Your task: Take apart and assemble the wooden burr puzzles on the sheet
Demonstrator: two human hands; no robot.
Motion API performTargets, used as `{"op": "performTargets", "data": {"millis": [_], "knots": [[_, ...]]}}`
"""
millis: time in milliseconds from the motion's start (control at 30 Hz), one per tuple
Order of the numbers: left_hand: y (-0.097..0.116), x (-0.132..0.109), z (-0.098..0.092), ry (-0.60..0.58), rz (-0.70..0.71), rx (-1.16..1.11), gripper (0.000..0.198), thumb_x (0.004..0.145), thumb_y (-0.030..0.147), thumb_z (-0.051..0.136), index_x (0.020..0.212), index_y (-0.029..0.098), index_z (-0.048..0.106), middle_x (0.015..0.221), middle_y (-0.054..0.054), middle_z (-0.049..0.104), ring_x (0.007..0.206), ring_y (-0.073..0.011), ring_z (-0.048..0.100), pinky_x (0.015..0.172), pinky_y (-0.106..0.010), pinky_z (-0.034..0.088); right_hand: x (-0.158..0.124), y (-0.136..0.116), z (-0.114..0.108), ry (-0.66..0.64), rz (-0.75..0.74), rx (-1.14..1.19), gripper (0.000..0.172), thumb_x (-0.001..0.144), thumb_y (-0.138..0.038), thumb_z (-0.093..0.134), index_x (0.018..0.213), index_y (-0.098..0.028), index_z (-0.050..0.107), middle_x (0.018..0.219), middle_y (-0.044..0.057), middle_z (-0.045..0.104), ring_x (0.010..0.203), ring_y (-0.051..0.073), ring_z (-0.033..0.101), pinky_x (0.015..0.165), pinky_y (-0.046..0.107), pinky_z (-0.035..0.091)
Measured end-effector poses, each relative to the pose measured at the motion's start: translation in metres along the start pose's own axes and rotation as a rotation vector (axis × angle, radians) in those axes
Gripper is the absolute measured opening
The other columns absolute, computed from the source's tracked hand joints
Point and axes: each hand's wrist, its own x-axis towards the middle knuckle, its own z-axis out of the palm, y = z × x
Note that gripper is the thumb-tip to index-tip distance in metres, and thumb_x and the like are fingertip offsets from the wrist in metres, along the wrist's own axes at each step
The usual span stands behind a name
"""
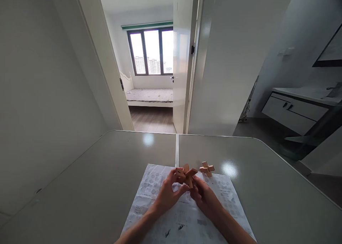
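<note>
Both of my hands hold a wooden interlocking puzzle (190,173) just above a printed paper sheet (184,219). Its light-brown bars cross and stick out in several directions. My left hand (169,188) grips the puzzle from the left, thumb low and fingers at the upper side. From the right, my right hand (204,194) closes around its lower part, and some of those fingertips are hidden. A second wooden puzzle (207,169), made of crossed bars, rests at the sheet's far edge, just beyond my right hand.
The grey glossy table (101,172) has a seam (176,149) running away from me and rounded far corners. Beyond it, a white door (183,66) stands open to a room with a bed (149,95). A sink cabinet (296,107) is off to the right.
</note>
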Motion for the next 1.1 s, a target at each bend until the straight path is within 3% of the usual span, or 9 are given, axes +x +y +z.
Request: {"op": "performTargets", "data": {"millis": [233,467,1100], "knots": [[0.001,-0.0027,0.0003,-0.008,0.012,0.114,0.047,0.073,0.033,0.089,0.11,0.023,0.062,0.104,-0.005,0.073,0.097,-0.0246,0.069,0.091,-0.039,0.054,0.0047,0.0,-0.0044,0.029,0.018,0.018,0.045,0.077,-0.049,0.086,0.066,-0.02,0.053,0.051,-0.01,0.039,0.042,0.004,0.027,0.037,0.016,0.029],[0.004,-0.0006,0.0019,0.019,-0.017,0.089,0.03,0.084,0.03,0.079,0.108,0.022,0.065,0.105,-0.008,0.075,0.1,-0.0256,0.072,0.092,-0.04,0.055,0.0019,0.0001,-0.0009,-0.008,0.028,0.008,0.045,0.079,-0.048,0.084,0.065,-0.019,0.053,0.049,-0.01,0.044,0.038,0.003,0.03,0.038,0.017,0.029],[0.0027,0.0006,0.0006,0.018,0.0,0.055,0.028,0.083,0.029,0.08,0.103,0.023,0.062,0.095,-0.002,0.073,0.088,-0.0204,0.07,0.085,-0.034,0.054,-0.0006,-0.0008,0.0011,-0.022,0.059,-0.006,0.048,0.081,-0.049,0.081,0.059,-0.02,0.051,0.041,-0.01,0.041,0.035,0.004,0.032,0.037,0.018,0.025]]}}
